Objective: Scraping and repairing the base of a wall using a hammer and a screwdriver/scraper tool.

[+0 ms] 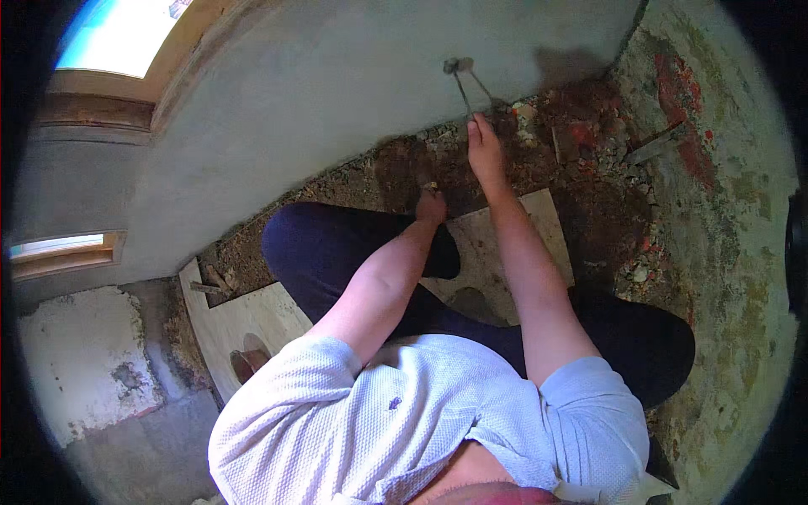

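Observation:
My right hand [486, 156] is closed round the handle of a hammer [459, 84], its thumb laid along the grip. The small dark hammer head is raised in front of the grey plastered wall [337, 93], and a shadow falls beside it. Lower and to the left, my left hand [431, 207] is closed in a fist by my bent knee. A small pale, yellowish end [432, 186] shows at the top of that fist; the rest of what it holds is hidden. Just beyond the left hand lies broken, brown rubble [400, 172] along the wall's foot.
I sit with legs folded on pale boards [539, 219]. Broken masonry [589, 139] fills the far right corner, where a flat strip [656, 145] leans out from the peeling right wall [732, 252]. Wood-framed windows [101, 84] are at the left, and a dark stain [248, 358] marks the left board.

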Motion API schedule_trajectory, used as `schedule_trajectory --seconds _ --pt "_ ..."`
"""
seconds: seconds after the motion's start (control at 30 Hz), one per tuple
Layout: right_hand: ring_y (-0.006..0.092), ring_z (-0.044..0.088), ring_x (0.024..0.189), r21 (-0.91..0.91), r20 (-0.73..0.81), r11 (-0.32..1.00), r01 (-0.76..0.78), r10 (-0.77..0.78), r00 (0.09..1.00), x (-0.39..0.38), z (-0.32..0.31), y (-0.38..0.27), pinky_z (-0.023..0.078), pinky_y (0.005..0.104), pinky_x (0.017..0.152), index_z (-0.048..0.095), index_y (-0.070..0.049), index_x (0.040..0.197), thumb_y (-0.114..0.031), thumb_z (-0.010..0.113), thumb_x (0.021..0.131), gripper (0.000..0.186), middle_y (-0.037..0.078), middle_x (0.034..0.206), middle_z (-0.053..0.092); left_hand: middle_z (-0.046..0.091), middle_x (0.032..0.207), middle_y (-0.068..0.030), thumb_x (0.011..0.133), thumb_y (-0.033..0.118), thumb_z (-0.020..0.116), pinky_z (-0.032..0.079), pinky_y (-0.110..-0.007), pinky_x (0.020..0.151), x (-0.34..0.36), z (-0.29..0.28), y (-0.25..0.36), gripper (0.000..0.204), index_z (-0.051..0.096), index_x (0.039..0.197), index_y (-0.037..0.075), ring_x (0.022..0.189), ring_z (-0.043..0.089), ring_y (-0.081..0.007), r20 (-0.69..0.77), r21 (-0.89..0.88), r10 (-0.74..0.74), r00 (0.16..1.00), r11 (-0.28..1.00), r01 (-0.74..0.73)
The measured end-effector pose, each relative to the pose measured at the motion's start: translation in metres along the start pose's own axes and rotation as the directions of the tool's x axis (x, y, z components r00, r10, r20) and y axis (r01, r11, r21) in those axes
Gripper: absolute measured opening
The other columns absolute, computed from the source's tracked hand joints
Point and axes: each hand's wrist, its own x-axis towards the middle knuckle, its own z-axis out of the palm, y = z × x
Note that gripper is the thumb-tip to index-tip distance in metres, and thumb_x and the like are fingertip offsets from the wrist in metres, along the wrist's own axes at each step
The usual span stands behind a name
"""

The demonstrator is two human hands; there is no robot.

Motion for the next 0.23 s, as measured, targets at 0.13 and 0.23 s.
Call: schedule_trajectory --seconds 0.13,0.23 --pt "0.0349 0.051 0.126 0.081 -0.151 0.997 0.017 -0.004 0.989 -0.026 -0.010 0.057 0.038 0.0420 0.106 0.049 0.002 0.135 -0.036 0.042 0.104 0.050 0.022 0.131 0.056 0.060 0.117 -0.0276 0.096 0.038 0.050 0.046 -0.051 0.094 -0.034 0.010 0.041 0.051 0.047 0.128 -0.001 0.109 0.059 -0.0420 0.019 -0.073 0.090 0.996 0.993 -0.088" --pt "0.0350 0.040 0.135 0.072 0.008 0.997 0.030 -0.030 1.000 -0.061 0.001 0.065 0.033 0.0419 0.110 0.041 0.004 0.141 -0.037 0.041 0.104 0.055 0.022 0.144 0.043 0.057 0.124 -0.0283 0.092 0.040 0.056 0.044 -0.051 0.096 -0.029 -0.008 0.027 0.058 0.045 0.134 0.002 0.114 0.057 -0.0428 -0.014 -0.038 0.009 1.000 0.999 -0.009"
